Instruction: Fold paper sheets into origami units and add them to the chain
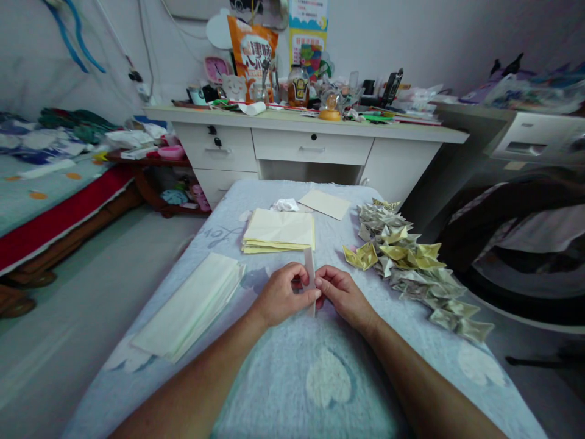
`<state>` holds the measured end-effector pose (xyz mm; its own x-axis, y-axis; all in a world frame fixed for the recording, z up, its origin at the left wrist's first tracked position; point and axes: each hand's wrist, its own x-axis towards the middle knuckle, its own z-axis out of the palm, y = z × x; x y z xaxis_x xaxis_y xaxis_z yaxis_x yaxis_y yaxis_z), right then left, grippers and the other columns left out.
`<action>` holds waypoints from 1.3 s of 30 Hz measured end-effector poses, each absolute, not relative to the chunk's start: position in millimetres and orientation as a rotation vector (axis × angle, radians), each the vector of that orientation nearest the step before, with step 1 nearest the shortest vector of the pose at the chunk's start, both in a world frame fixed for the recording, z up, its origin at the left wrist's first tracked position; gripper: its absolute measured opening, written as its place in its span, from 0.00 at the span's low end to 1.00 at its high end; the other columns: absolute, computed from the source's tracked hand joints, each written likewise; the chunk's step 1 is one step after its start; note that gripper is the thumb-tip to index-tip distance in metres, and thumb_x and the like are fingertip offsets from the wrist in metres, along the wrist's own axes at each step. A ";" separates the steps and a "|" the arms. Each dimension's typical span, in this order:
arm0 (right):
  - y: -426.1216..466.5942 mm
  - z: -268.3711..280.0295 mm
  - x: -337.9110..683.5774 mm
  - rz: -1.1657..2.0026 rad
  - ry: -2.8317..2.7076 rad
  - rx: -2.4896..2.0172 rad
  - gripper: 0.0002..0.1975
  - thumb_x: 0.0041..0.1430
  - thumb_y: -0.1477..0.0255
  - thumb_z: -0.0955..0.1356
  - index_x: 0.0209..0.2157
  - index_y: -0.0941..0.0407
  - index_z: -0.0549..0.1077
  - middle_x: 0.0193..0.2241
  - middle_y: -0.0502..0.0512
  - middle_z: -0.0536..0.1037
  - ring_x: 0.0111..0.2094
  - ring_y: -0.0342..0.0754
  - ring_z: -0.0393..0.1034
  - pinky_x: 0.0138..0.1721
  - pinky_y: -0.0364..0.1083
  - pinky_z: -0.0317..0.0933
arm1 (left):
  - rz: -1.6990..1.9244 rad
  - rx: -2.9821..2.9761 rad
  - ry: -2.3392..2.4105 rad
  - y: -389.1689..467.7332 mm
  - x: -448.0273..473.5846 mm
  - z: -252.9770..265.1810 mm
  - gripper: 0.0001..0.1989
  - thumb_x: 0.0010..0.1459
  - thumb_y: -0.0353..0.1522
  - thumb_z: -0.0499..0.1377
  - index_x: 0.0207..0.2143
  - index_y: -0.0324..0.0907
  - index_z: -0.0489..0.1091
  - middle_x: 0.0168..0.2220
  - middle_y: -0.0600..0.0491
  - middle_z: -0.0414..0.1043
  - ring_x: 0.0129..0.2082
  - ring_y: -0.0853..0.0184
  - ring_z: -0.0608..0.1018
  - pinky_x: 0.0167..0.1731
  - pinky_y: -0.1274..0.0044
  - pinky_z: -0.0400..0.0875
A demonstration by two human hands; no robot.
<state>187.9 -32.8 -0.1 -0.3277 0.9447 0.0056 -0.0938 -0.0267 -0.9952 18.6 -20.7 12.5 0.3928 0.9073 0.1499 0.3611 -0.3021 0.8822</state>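
Note:
A narrow folded strip of paper [310, 266] stands upright between my two hands over the cloth-covered table. My left hand [287, 295] pinches it from the left, thumb across its lower part. From the right, my right hand [339, 294] grips its edge between thumb and fingers. Just beyond them lies a stack of pale yellow paper sheets [280, 227]. To the left rests a pile of long folded white papers [194, 305]. Folded gold and silver paper ingots [411, 259] form a long heap on the right, with one gold ingot [361, 256] at its near-left side.
The table's cloth [269, 390] is pale blue. Toward its far end lie a crumpled white tissue [284, 205] and a flat beige card [325, 203]. A white desk [315, 146] stands behind, a front-loading washing machine [525, 213] at the right, a bed [59, 189] at the left.

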 end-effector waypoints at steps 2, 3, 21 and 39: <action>-33.1 1.3 187.9 1.508 -1.362 -0.967 0.17 0.55 0.57 0.69 0.31 0.58 0.69 0.21 0.46 0.69 0.19 0.39 0.64 0.22 0.39 0.60 | 0.863 1.834 1.078 -19.4 17.8 12.4 0.11 0.50 0.36 0.62 0.27 0.40 0.63 0.28 0.56 0.65 0.29 0.71 0.69 0.30 0.80 0.65; -33.4 2.5 187.7 1.510 -1.359 -0.968 0.17 0.55 0.57 0.69 0.31 0.58 0.69 0.21 0.46 0.69 0.19 0.39 0.64 0.22 0.39 0.60 | 0.863 1.825 1.069 -19.1 17.6 12.7 0.11 0.50 0.36 0.62 0.28 0.40 0.63 0.28 0.56 0.65 0.29 0.71 0.69 0.30 0.80 0.65; -34.3 0.9 183.5 1.449 -1.344 -0.980 0.08 0.51 0.74 0.66 0.35 0.56 0.66 0.25 0.46 0.72 0.20 0.40 0.65 0.21 0.39 0.62 | 0.869 2.088 1.080 -25.1 20.5 22.3 0.05 0.49 0.27 0.57 0.27 0.41 0.62 0.32 0.54 0.65 0.34 0.67 0.70 0.36 0.76 0.67; -34.5 -11.8 180.8 1.060 -1.514 -1.210 0.04 0.54 0.71 0.66 0.29 0.56 0.70 0.24 0.49 0.73 0.26 0.44 0.66 0.27 0.41 0.61 | 0.905 2.130 1.263 -34.8 33.8 6.6 0.48 0.44 0.24 0.57 0.65 0.45 0.36 0.51 0.46 0.67 0.47 0.59 0.74 0.47 0.67 0.69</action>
